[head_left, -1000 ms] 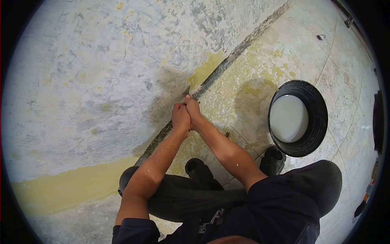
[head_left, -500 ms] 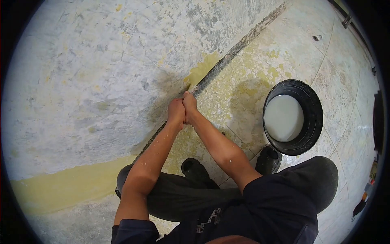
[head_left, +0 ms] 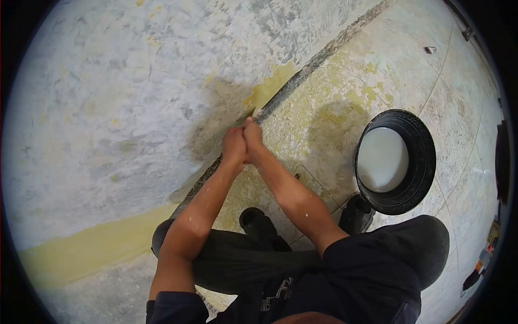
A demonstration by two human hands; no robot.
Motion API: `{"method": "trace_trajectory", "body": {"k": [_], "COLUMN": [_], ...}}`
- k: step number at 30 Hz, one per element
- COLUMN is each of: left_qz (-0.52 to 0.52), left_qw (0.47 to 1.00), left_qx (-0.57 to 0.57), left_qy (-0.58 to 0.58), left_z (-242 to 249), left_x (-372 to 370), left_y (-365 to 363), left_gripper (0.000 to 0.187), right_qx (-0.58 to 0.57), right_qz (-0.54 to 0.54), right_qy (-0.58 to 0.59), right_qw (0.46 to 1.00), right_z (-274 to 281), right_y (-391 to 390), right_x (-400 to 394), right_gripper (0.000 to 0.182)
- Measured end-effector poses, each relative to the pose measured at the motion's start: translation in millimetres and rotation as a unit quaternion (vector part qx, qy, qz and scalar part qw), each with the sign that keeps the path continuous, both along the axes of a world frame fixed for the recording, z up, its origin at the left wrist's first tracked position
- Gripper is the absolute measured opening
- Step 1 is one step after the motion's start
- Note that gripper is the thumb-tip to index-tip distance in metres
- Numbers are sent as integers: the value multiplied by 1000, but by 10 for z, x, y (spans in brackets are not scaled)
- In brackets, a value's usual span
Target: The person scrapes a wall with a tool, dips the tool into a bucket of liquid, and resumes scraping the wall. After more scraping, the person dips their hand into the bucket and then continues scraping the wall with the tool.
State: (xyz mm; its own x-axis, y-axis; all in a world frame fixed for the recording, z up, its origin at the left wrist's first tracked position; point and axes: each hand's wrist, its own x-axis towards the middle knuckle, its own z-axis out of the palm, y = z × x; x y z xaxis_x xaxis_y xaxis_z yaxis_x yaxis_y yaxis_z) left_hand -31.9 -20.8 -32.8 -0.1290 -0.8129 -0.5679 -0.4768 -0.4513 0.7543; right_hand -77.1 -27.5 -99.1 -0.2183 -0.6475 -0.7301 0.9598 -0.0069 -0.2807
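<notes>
Both hands are closed together low on the wall, near its dark bottom edge. My left hand (head_left: 234, 146) is a fist pressed against my right hand (head_left: 252, 134), whose fingers are wrapped tight. A thin dark tip (head_left: 252, 112) pokes out just beyond the right hand; the rest of what they grip is hidden. It points at a ragged patch of yellow paint (head_left: 272, 86) on the wall. Around the patch, the wall (head_left: 108, 124) is mottled white and grey. Pale flakes (head_left: 283, 132) lie on the floor beside the hands.
A black bucket (head_left: 426, 156) of cloudy whitish liquid stands on the tiled floor to the right, close to my right shoe (head_left: 356, 213). A yellow band (head_left: 102, 245) crosses the lower wall at left. Tools (head_left: 477, 270) lie at the far right edge.
The view has shifted slightly, so the bucket appears a little farther right and lower. My hands stay clasped together at almost the same spot by the yellow patch.
</notes>
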Motion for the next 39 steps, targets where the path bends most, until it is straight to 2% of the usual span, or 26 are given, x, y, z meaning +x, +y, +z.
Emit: {"method": "trace_trajectory", "body": {"k": [2,4,10,12,13,15,17,18,20,21,22,23,24,25,26,29,30,31,32,33,34,35,36,37,38,39], "left_qz": [-81,-40,7,-16,-10,-13,1,2,45,117,82,45,32,65,103,38,-41,-45,-62,-77,-78,-82,-127,-171,-167,-171], "left_qw": [994,996,1000,1000,999,998,996,994,977,966,961,953,950,913,855,795,771,763,764,764,813,807,854,886,882,882], "left_qx": [-54,-71,-15,18,-14,-48,-86,-90,160,205,233,263,267,276,287,359,343,362,348,335,268,283,181,74,81,84], "left_qy": [-42,-34,-24,-15,-29,-33,37,58,136,107,127,142,158,293,419,488,536,534,539,546,512,511,471,423,433,431], "left_z": [-366,-168,-247,-455,-591,-899,-1197,-1049,-593,-320,-220,-150,-252,-463,-581,-325,-41,14,0,-33,-62,-70,-73,-26,30,71], "left_x": [-1,-61,-64,-150,-146,-162,-281,-391,-591,-769,-845,-909,-1057,-1278,-1446,-1634,-1527,-1511,-1499,-1510,-1557,-1624,-1674,-1689,-1720,-1763], "left_y": [-137,97,42,-38,-22,-1,-45,-84,-115,-131,-204,-242,-250,-326,-340,61,289,373,421,490,580,685,771,841,919,984], "left_gripper": [25,25,25,26,25,24,23,23,28,35,35,35,35,37,39,47,58,58,58,58,51,51,47,43,36,36], "right_qx": [-22,-34,6,-19,-16,-71,-105,-138,-85,-31,53,56,61,68,92,118,142,214,193,229,256,278,289,303,312,314], "right_qz": [21,51,69,48,52,117,75,39,107,165,65,55,102,144,223,329,354,399,387,439,487,529,527,574,618,616], "right_qy": [-40,-75,57,-31,-25,-144,-129,-125,-54,-3,208,226,406,572,628,782,716,672,685,663,640,619,612,603,592,590], "right_qw": [999,995,996,998,998,980,983,982,989,986,975,971,906,805,739,516,586,586,586,562,536,510,513,464,413,416], "right_z": [0,-21,-246,-562,-494,-297,-141,-85,-161,-141,454,485,463,500,880,1484,1779,2081,2030,2239,2332,2379,2304,2135,1976,1848], "right_y": [67,156,75,-28,44,209,351,398,416,437,571,612,647,657,880,1541,1793,2011,2275,2450,2614,2729,2810,2887,2946,2902], "right_x": [-106,-111,-56,-84,-131,-332,-497,-596,-935,-1069,-1001,-1100,-1204,-1336,-1424,-1904,-2014,-2070,-2298,-2366,-2443,-2509,-2565,-2630,-2675,-2654], "right_gripper": [37,37,42,42,42,42,43,43,43,44,46,46,50,58,72,77,78,74,68,58,52,46,46,45,44,44]}}
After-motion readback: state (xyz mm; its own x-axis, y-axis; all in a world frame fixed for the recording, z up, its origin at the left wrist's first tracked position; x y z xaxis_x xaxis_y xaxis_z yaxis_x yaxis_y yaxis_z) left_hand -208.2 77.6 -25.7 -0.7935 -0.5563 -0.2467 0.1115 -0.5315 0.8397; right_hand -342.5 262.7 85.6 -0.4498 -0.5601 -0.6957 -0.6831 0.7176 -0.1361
